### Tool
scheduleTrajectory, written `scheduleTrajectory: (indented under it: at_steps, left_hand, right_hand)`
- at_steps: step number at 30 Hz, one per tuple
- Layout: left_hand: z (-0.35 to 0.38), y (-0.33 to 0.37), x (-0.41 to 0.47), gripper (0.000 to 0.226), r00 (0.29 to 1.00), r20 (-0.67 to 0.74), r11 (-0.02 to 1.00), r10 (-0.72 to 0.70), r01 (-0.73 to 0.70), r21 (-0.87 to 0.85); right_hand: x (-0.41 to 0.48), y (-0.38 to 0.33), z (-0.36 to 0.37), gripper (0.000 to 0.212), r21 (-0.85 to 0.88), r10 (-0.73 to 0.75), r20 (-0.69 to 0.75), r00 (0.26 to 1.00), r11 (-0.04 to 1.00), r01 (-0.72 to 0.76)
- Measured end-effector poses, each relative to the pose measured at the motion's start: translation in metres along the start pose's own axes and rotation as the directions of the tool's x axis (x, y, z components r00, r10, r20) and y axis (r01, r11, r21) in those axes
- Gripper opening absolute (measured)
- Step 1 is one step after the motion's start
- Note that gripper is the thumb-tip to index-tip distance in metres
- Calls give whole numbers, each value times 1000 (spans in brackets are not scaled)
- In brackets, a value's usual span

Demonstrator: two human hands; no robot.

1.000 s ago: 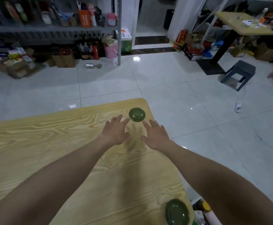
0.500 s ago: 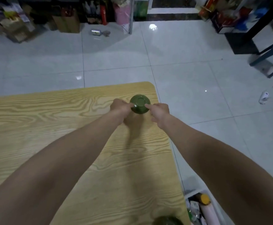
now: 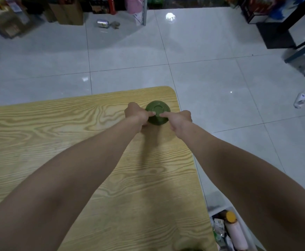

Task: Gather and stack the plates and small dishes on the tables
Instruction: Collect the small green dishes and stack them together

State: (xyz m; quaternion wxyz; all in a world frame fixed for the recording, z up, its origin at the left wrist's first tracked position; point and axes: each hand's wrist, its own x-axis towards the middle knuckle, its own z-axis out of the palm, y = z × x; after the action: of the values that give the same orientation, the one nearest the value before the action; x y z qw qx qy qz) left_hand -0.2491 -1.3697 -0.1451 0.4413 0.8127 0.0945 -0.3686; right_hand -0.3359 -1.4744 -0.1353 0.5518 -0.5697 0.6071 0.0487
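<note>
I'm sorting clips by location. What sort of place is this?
Probably a small eatery's dining area or its storeroom: a wood-grain table holding a green dish, a glossy tiled floor, and cardboard boxes and stock lined along the far wall.

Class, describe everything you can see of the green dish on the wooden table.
The green dish is small, round, dark green and looks glazed. It seems to sit upside down, its ringed base facing up, near the far right corner of the wooden table. The left hand and right hand grip it from either side, thumbs on top.
</note>
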Motion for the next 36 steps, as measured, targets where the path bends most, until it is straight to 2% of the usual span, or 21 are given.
scheduleTrajectory:
  at_steps: [3,6,10,14,17,21,23,26,29,32,36]
  left_hand:
    - [-3,3,-1,44,1000,27,1000,-14,14,-10]
    - [-9,1,-7,35,997,73,999,-3,6,-46]
    - [-18,-12,-14,41,977,138,982,163,-147,-117]
    - [-22,-25,-20,41,954,140,957,266,-244,-157]
    - [-24,-41,-25,40,959,109,961,261,-247,-125]
    - [-24,-60,-30,39,961,85,957,263,-248,-148]
    - [-21,-62,-33,32,958,74,950,278,-263,-170]
    - [-17,-63,-36,32,956,70,947,286,-270,-174]
    - [-14,-64,-39,36,958,68,947,279,-262,-186]
    - [-15,-64,-45,35,959,58,947,278,-264,-184]
    - [-21,-63,-57,33,957,46,947,287,-276,-167]
  right_hand:
    - [-2,0,-2,61,-12,-2,23,1000,1000,3]
    - [-9,2,-3,44,-2,-43,66,997,999,43]
    - [-19,15,-3,40,28,-238,63,969,971,236]
    - [-29,30,-4,30,-88,-451,31,892,888,452]
    - [-31,44,-5,30,-214,-481,73,874,848,485]
    - [-40,58,-5,43,-345,-482,123,868,799,493]
    - [-44,59,-5,46,-309,-458,116,881,827,470]
    - [-47,57,1,50,-115,-405,58,912,905,410]
    - [-48,56,4,60,46,-286,10,958,957,285]
    - [-53,55,0,46,209,-203,43,978,959,190]
    - [-65,56,-7,43,309,-171,54,984,940,146]
